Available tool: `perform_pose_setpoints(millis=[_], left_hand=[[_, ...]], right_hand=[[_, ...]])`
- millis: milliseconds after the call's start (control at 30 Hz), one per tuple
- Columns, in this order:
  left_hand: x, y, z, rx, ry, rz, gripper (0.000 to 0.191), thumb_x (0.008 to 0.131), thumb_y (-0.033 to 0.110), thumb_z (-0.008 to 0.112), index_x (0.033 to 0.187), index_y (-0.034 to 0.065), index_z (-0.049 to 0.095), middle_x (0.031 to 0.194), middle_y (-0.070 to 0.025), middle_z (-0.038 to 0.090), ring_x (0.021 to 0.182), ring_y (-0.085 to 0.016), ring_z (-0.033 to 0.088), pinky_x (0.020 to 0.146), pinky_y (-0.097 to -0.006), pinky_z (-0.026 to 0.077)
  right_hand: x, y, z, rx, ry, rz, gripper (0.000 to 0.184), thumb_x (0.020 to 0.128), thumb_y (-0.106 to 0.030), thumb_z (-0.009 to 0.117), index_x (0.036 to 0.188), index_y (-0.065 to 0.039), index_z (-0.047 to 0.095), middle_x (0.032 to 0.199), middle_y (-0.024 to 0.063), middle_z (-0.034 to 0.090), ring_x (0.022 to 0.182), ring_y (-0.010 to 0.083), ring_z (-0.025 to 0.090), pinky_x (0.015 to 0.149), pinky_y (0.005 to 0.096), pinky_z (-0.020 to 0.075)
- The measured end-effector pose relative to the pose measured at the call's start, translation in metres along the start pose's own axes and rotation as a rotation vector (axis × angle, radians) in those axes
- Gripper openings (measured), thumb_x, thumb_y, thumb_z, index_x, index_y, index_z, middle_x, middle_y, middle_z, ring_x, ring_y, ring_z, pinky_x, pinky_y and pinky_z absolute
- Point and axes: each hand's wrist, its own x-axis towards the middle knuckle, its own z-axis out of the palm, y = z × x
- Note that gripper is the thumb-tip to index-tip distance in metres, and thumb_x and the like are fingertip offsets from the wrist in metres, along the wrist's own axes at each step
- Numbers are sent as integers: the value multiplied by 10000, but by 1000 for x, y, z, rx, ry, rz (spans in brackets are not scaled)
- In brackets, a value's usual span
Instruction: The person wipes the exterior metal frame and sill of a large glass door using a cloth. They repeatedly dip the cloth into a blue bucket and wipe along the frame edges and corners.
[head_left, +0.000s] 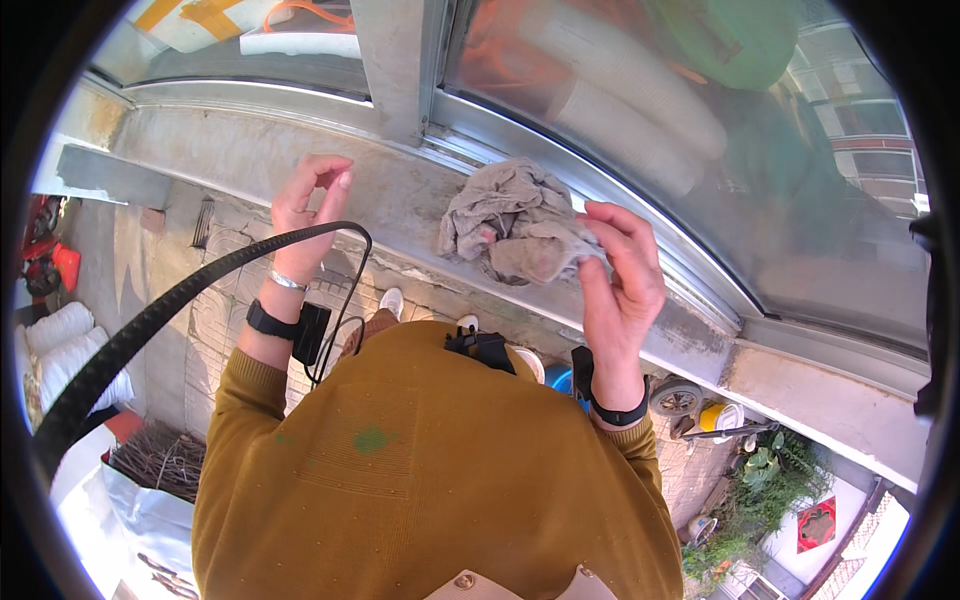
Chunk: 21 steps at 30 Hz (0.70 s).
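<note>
A crumpled grey-brown cloth (517, 217) lies heaped on the concrete window sill (397, 180), against the metal track of a sliding window (480, 154). My right hand (622, 277) pinches the right edge of this rag between thumb and fingers. Over the sill's outer edge, left of the cloth, my left hand (307, 195) is raised with its fingers curled and apart from the thumb, holding nothing. Bands sit on both wrists, and a black box hangs at the left one.
Glass panes (810, 225) rise behind the sill, with wrapped rolls (630, 90) inside. A black braided cable (187, 277) arches past my left wrist. Below are paving, a bundle of twigs (161, 457), white sacks (75, 352), a wheel (676, 396), a yellow-and-white bucket (720, 420) and plants (772, 480).
</note>
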Motion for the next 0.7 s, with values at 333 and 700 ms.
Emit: perform_pose_setpoints(millis=[333,700], left_hand=[[8,-31,3,128,177,52,89,869,17,664,957,29,660,782,-51,602,646,-119,553,610,-233,465],[6,-39,4,194,171,91,101,843,44,685,941,59,667,760,-53,605,630,-154,582,562,-260,473]], right_hand=[[33,-18,-1,211,263,-15,177,882,-9,533,1009,43,644,956,110,650,855,163,603,781,272,475],[63,22,119,-409,-205,-286,156,750,-63,739,877,-69,648,912,68,586,836,270,600,648,368,507]])
